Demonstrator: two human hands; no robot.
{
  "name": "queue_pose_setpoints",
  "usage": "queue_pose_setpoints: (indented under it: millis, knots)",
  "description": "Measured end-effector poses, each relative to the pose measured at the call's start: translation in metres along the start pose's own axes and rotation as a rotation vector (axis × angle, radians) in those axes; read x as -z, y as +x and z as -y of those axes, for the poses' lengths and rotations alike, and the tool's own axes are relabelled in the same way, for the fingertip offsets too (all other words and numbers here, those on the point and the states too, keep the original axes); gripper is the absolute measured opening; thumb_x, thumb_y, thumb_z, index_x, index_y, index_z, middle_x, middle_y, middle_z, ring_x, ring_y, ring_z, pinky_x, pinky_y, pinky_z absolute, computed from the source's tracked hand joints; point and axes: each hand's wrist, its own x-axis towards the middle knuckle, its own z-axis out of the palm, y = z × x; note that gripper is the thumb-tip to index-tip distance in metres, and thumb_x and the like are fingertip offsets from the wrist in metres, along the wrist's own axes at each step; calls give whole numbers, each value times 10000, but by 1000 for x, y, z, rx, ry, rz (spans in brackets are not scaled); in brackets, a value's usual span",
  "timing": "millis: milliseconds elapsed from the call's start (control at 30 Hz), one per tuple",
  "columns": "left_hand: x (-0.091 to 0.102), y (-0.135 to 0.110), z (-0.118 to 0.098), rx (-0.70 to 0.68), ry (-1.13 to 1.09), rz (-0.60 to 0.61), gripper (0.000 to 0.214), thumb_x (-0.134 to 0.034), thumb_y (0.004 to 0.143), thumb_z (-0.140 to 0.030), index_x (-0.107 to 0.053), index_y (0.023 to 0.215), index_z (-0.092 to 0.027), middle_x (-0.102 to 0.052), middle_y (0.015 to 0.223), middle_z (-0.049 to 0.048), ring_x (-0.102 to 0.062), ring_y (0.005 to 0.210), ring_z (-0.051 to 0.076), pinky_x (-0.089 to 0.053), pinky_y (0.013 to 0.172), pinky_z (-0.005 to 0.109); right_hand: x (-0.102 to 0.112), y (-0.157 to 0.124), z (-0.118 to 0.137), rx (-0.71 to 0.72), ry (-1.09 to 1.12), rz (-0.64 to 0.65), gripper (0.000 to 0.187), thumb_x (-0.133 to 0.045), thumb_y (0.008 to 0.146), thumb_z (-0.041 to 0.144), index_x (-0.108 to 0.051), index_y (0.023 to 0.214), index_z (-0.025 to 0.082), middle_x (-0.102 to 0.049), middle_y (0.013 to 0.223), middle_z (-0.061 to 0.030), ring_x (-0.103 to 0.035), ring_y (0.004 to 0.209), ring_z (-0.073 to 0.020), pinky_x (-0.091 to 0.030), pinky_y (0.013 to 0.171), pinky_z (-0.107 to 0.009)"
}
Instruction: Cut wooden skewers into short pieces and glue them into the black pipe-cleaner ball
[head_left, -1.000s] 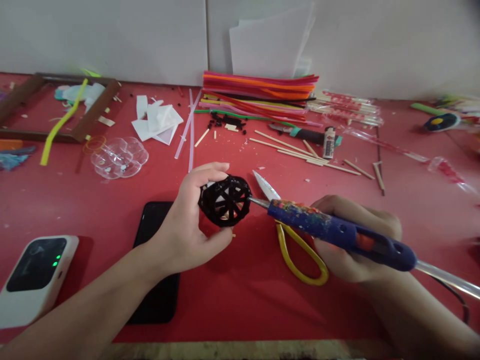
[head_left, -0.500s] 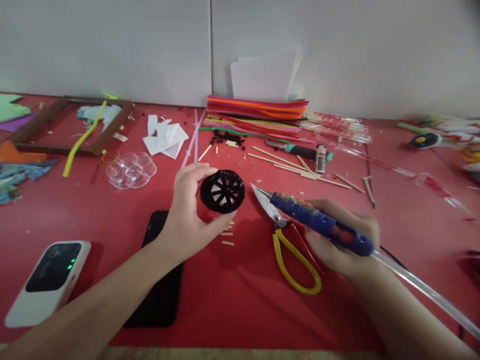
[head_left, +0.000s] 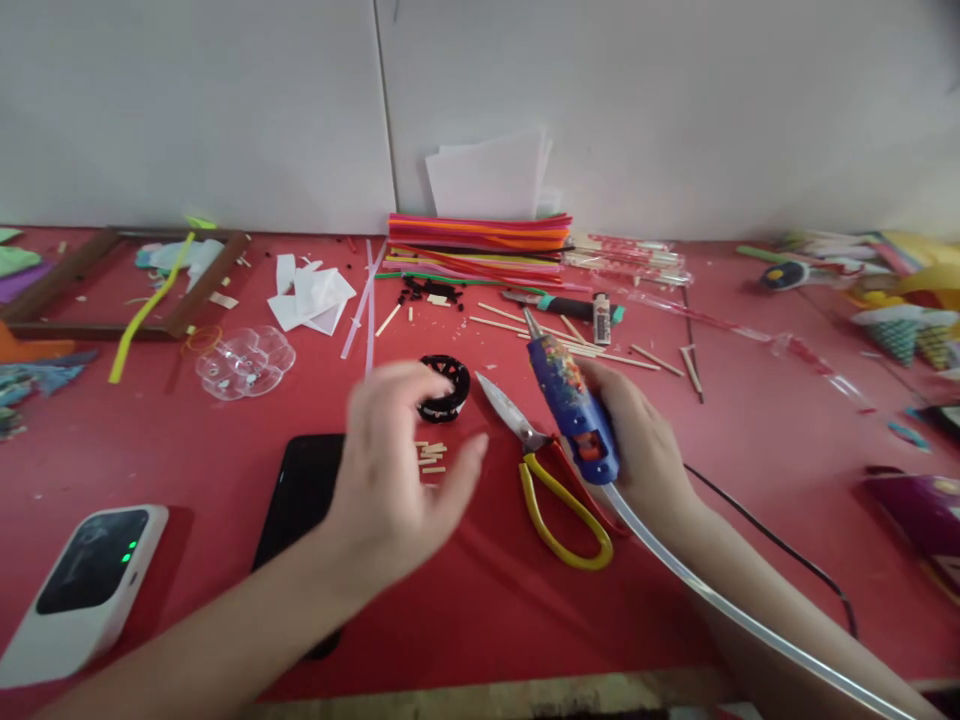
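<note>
A black spoked wheel [head_left: 444, 386] lies flat on the red table [head_left: 750, 440]. My left hand [head_left: 394, 465] hovers just in front of it, blurred, fingers spread and holding nothing. Several short wooden stick pieces [head_left: 430, 456] lie beside that hand. My right hand [head_left: 637, 440] grips a blue hot glue gun [head_left: 571, 408], its nozzle pointing away toward the wall and a clear glue stick trailing back. Yellow-handled scissors [head_left: 551, 478] lie between my two hands.
A black phone [head_left: 296, 500] lies under my left wrist, a white device [head_left: 82, 580] at the front left. Coloured sheets [head_left: 480, 238], long wooden sticks [head_left: 540, 325], a lighter [head_left: 601, 318], white paper scraps [head_left: 311, 295], a clear plastic tray [head_left: 244, 362] and a wooden frame [head_left: 120, 285] sit farther back.
My left hand has set the black wheel down on the table and let go. My right hand has swung the glue gun away from the wheel, nozzle now pointing toward the wall.
</note>
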Motion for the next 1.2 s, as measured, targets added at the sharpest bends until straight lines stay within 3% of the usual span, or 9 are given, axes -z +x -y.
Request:
queue_pose_setpoints:
  millis: [67,133,267,433,700,867,1033,1133,1200]
  knots:
    - [-6,-11,-28,329,-292,357,116,-588,927,-331,-613,968,-225,-641,879,40,-602,787,187,-491,703,328,-2,0,3,24,-3,-16,582,-547,786,268,-457,1358,208,-700,1103,-117,-667,891,-274,-511,764,-386]
    - [-20,-22,-50,664,-594,601,267,-540,949,-448,-652,1020,-216,-671,886,51,-617,792,185,-484,686,313,-4,1,6,22,-34,-34,561,-520,791,238,-465,1348,201,-703,1078,-115,-653,860,-270,-496,752,-387]
    - [-52,-34,-66,993,-926,584,323,-511,959,-475,-599,1057,-180,-614,783,27,-565,679,149,-451,638,289,-6,0,6,-4,-112,-63,502,-505,783,204,-524,1284,214,-709,980,-92,-625,815,-271,-468,729,-380]
    - [-62,-39,-67,946,-1016,505,377,-560,911,-546,-627,996,-185,-519,678,-12,-470,591,124,-390,567,270,-8,1,4,-18,-175,-81,500,-497,783,183,-512,1281,221,-703,949,-91,-609,816,-285,-445,731,-388]
    - [-69,-30,-75,957,-1113,395,361,-409,991,-473,-546,811,-192,-642,691,38,-515,612,139,-385,579,272,-14,3,7,-93,-188,-32,423,-482,809,197,-542,1227,189,-689,909,-93,-593,820,-290,-422,742,-393]
    - [-66,-27,-75,956,-1112,370,329,-417,1000,-419,-532,791,-193,-536,571,-17,-460,558,122,-376,596,269,-11,4,9,-54,-204,-32,447,-490,799,192,-551,1242,184,-697,941,-102,-582,834,-293,-410,741,-398]
    - [-60,-24,-68,923,-1070,408,314,-405,1005,-376,-562,819,-179,-639,613,19,-483,545,114,-404,588,257,-13,5,10,-46,-184,-27,440,-490,804,210,-566,1236,174,-699,927,-107,-586,827,-285,-409,736,-388]
    - [-48,-18,-63,779,-904,583,367,-370,1012,-428,-638,992,-177,-759,857,87,-588,624,151,-442,569,275,-15,3,7,-125,-38,-12,435,-533,754,230,-588,1185,195,-689,867,-69,-585,774,-252,-420,700,-350]
    - [-33,-11,-56,519,-506,623,352,-374,1018,-394,-663,1083,-202,-760,1000,92,-656,801,199,-500,689,328,-15,3,1,-252,95,-1,360,-568,730,243,-612,1087,216,-650,750,-13,-543,654,-195,-407,629,-302]
